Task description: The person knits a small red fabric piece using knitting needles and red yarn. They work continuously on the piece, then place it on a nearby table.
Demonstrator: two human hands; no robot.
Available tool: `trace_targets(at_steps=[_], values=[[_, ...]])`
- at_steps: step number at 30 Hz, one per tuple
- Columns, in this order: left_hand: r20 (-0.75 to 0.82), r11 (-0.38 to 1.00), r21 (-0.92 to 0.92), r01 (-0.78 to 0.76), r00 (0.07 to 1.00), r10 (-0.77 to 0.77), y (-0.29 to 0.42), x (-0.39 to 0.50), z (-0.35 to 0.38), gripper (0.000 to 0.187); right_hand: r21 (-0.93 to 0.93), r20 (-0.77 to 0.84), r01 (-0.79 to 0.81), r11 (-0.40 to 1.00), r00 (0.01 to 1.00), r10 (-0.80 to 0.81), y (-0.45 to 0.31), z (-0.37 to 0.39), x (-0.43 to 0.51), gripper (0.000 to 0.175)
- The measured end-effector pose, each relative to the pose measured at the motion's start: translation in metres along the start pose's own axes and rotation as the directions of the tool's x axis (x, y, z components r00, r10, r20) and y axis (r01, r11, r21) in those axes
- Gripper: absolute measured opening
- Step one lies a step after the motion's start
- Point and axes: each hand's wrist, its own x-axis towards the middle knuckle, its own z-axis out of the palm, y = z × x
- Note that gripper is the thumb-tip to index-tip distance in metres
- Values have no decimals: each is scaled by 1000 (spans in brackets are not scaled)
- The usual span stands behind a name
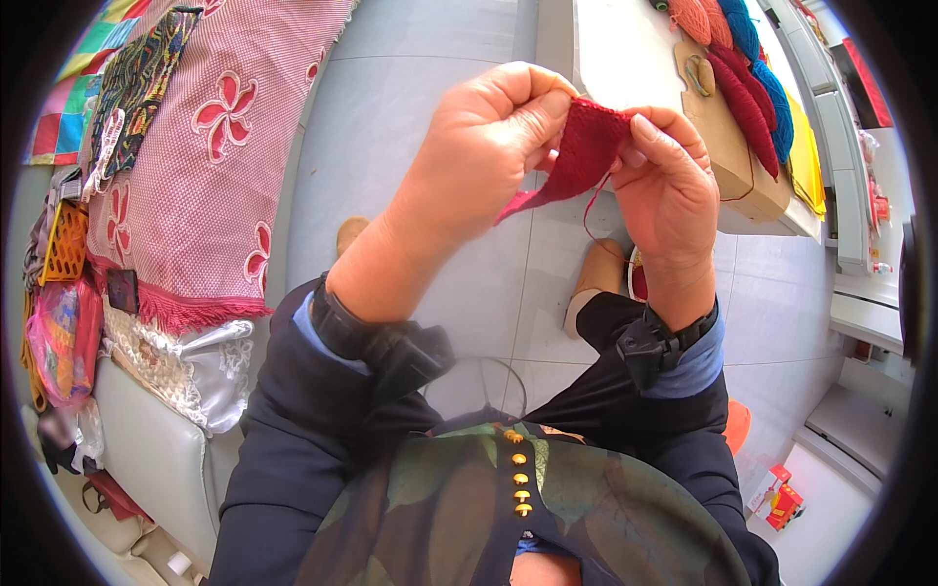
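Between my two hands a dark red knitted strip (586,150) is held up by its top edge, well above the floor. My left hand (491,139) pinches the upper left corner between thumb and forefinger. At the upper right corner, my right hand (667,168) grips the edge the same way. The strip's lower end narrows and passes behind my left hand. A red yarn strand (588,212) hangs from the work beside my right hand and runs down towards a round container (636,275), mostly hidden by my right wrist. No knitting needle can be made out.
On the right, a white table (623,51) bears cardboard (722,139) and skeins of coral, blue and dark red yarn (740,102). A pink patterned fringed cover (168,242) drapes the seat at left, with a phone (122,291) and an orange basket (66,242) nearby.
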Motion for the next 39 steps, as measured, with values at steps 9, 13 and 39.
trace_targets(at_steps=[9, 13, 39], values=[[19, 986, -149, 79, 997, -77, 1, -1, 0, 13, -162, -11, 31, 986, 999, -33, -1, 3, -1, 14], [33, 983, -154, 102, 995, -98, 2, 0, -3, 13, -326, 49, 125, 937, 992, -116, -3, 6, 0, 12], [-12, 968, 243, 55, 998, -53, 0, -3, -4, 14, -337, 100, 61, 939, 995, -29, 0, 3, 2, 12]])
